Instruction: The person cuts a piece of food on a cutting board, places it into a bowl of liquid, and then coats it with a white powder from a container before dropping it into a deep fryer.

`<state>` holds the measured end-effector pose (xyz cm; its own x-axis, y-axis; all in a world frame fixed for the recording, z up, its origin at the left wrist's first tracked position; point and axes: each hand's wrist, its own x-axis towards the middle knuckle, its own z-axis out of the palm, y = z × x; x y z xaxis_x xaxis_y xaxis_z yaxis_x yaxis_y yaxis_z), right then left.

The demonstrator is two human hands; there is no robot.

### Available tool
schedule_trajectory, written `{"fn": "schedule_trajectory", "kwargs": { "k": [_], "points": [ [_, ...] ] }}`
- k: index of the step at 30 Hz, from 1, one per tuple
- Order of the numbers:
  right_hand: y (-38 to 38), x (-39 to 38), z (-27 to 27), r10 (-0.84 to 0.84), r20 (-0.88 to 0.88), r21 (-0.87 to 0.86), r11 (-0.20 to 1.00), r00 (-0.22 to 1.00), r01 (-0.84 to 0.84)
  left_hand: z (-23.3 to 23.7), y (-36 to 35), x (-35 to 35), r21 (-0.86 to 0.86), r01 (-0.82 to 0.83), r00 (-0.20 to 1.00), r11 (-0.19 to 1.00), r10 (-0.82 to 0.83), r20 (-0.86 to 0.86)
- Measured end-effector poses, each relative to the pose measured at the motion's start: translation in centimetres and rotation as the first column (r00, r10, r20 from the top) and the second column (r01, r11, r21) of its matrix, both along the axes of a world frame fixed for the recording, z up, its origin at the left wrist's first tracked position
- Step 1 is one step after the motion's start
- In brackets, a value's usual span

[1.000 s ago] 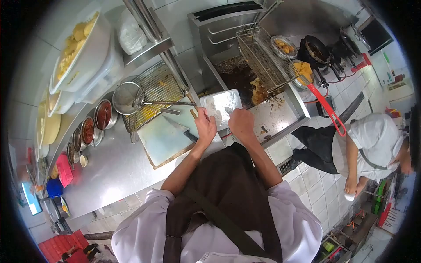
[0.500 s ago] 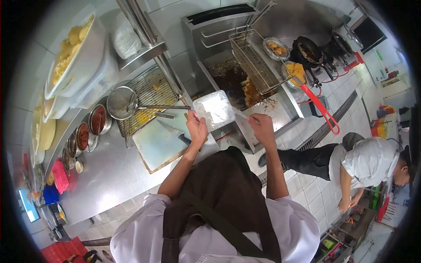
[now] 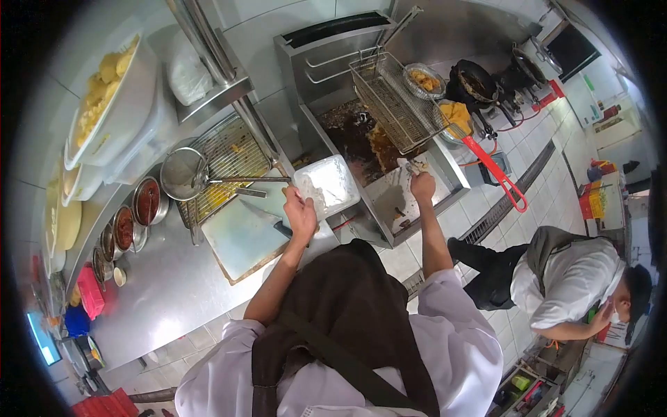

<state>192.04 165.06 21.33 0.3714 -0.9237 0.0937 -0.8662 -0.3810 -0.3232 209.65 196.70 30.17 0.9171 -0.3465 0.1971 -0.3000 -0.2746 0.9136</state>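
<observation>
My left hand [image 3: 301, 217] is closed on the near left edge of a white rectangular tray [image 3: 339, 198], which holds a pale, shiny layer. The tray is beside the deep fryer [image 3: 389, 240]. Over the fryer's front ledge, my right hand [image 3: 422, 187] has its fingers pinched together around something small and whitish that I cannot make out. Dark oil [image 3: 347, 135] lies beyond that hand, with a golden frying mass [image 3: 384, 154] in it. A wire fry basket [image 3: 396, 104] rests above the oil. The long-handled skimmer [image 3: 240, 180] has its handle end close to my left hand.
A knife [image 3: 281, 228] lies on the cutting board [image 3: 240, 243] at left, near a wire rack [image 3: 236, 149] and sauce pots [image 3: 147, 198]. Tubs of yellow food [image 3: 104, 90] stand on the shelf. A red-handled strainer [image 3: 493, 163] juts out rightward. Another person [image 3: 570, 271] bends at right.
My right hand has moved from beside the tray to over the fryer's front ledge. My left hand and the tray appear slightly lower left. The other person has raised a hand toward the head.
</observation>
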Motion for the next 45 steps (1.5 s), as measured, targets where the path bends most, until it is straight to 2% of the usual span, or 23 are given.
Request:
{"fn": "schedule_trajectory", "kwargs": {
  "k": [1, 2, 8, 11, 13, 14, 18, 20, 21, 23, 24, 25, 26, 27, 29, 30, 32, 37, 41, 45],
  "points": [
    [0.0, 0.6, 0.4, -0.069, -0.035, 0.022, 0.997, 0.997, 0.070, 0.0, 0.0, 0.0, -0.002, 0.001, 1.000, 1.000, -0.001, 0.004],
    [-0.1, 1.1, 0.9, -0.070, -0.032, 0.021, 0.997, 0.997, 0.071, -0.1, 0.1, 0.0, -0.013, 0.003, 1.000, 1.000, -0.003, 0.011],
    [-0.6, 2.1, 1.2, -0.006, -0.034, 0.048, 0.999, 0.999, 0.008, -0.2, 0.3, 0.1, 0.000, 0.009, 0.999, 1.000, -0.009, -0.035],
    [0.6, 1.6, 2.2, 0.018, -0.004, -0.036, 0.999, 1.000, -0.018, -0.4, 0.3, 0.3, -0.013, -0.001, 0.998, 1.000, 0.000, -0.058],
    [2.8, 1.2, 5.6, -0.035, -0.040, 0.061, 0.997, 0.999, 0.038, -0.6, 0.5, 0.5, -0.035, -0.010, 0.998, 0.999, 0.008, -0.057],
    [4.0, 0.8, 6.2, -0.047, -0.022, -0.012, 0.999, 0.999, 0.046, -0.7, 0.6, 0.6, -0.043, -0.004, 0.997, 0.999, 0.001, -0.072],
    [10.2, 0.1, 14.6, 0.001, 0.030, 0.026, 1.000, 1.000, -0.002, -0.6, 0.5, 0.6, -0.050, -0.015, 0.997, 0.999, 0.011, -0.074],
    [12.9, 0.2, 17.7, 0.081, 0.200, 0.052, 0.994, 0.977, -0.093, -0.4, 0.6, 0.5, -0.055, -0.007, 0.998, 0.998, 0.004, -0.065],
    [14.1, 0.4, 18.9, 0.082, 0.202, 0.061, 0.993, 0.976, -0.097, -0.4, 0.6, 0.5, -0.046, -0.011, 0.998, 0.999, 0.008, -0.064],
    [16.2, 0.9, 20.7, 0.310, 0.274, -0.004, 0.947, 0.910, -0.322, -0.6, 0.6, 0.4, -0.069, 0.011, 0.996, 0.998, -0.017, -0.084],
    [17.2, 1.6, 21.1, 0.307, 0.276, 0.000, 0.948, 0.911, -0.319, -0.7, 0.5, 0.4, -0.090, 0.013, 0.997, 0.996, -0.019, -0.076],
    [18.2, 2.4, 21.4, 0.398, 0.221, 0.007, 0.912, 0.890, -0.410, -0.4, 0.4, 0.2, -0.088, 0.016, 0.997, 0.996, -0.023, -0.075],
    [19.1, 3.1, 21.5, 0.487, 0.167, 0.019, 0.868, 0.857, -0.496, -0.2, 0.3, 0.1, -0.095, 0.013, 0.997, 0.995, -0.019, -0.070],
    [20.0, 4.0, 21.3, 0.483, 0.168, 0.020, 0.870, 0.859, -0.493, 0.0, 0.3, -0.1, -0.100, 0.010, 0.998, 0.995, -0.017, -0.064],
    [21.2, 6.0, 19.9, 0.558, -0.011, 0.095, 0.826, 0.830, -0.555, -0.1, 0.3, -0.3, -0.095, 0.019, 0.998, 0.995, -0.025, -0.061],
    [21.3, 6.8, 18.7, 0.555, -0.009, 0.092, 0.829, 0.832, -0.552, -0.2, 0.2, -0.2, -0.092, 0.024, 0.998, 0.995, -0.030, -0.058],
    [21.1, 8.0, 15.9, 0.646, -0.082, 0.030, 0.763, 0.759, -0.646, 0.1, 0.2, -0.4, -0.115, 0.035, 0.998, 0.993, -0.041, -0.051],
    [20.5, 9.3, 14.1, 0.671, -0.119, 0.023, 0.738, 0.732, -0.674, 1.1, 0.3, -0.7, -0.137, 0.045, 0.998, 0.989, -0.052, -0.045],
    [20.3, 9.5, 12.3, 0.676, -0.099, 0.015, 0.735, 0.730, -0.678, 1.1, 0.5, -0.5, -0.088, 0.078, 0.995, 0.993, -0.083, -0.056],
    [20.1, 8.6, 13.3, 0.662, -0.080, -0.002, 0.747, 0.745, -0.664, 1.5, 0.2, -0.5, -0.120, 0.036, 0.996, 0.992, -0.045, -0.075]
  ]
}}
